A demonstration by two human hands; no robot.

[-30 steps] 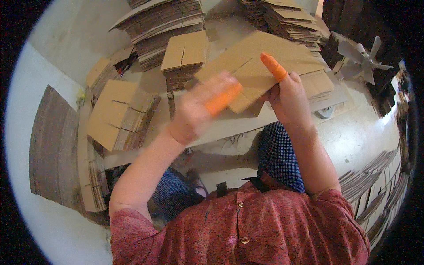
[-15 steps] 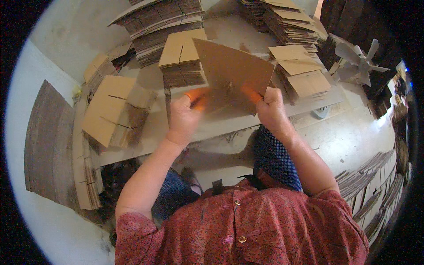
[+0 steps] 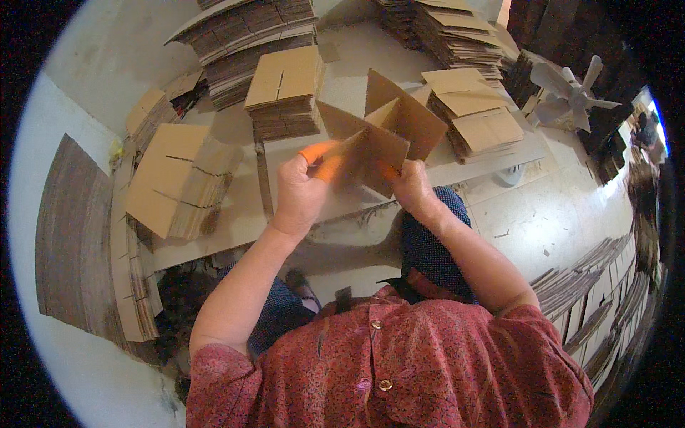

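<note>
Head view: the left hand [image 3: 298, 189] and right hand [image 3: 418, 191] are gripping crossed cardboard panels [image 3: 387, 148] — orange finger covers [image 3: 327, 170] are showing — near flat cardboard stacks [image 3: 285, 80].

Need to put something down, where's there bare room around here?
On the table: between the middle stack and back-right stack; a narrower strip between the middle stack and left stack. Right of it, the floor is mostly bare up to the cardboard rows. Crowded: front-centre, where the left hand and right hand hold a cardboard divider.

Uneven indoor light glares off the floor [image 3: 546, 225] at right, while fisheye distortion curves the dark-cornered edges.
</note>
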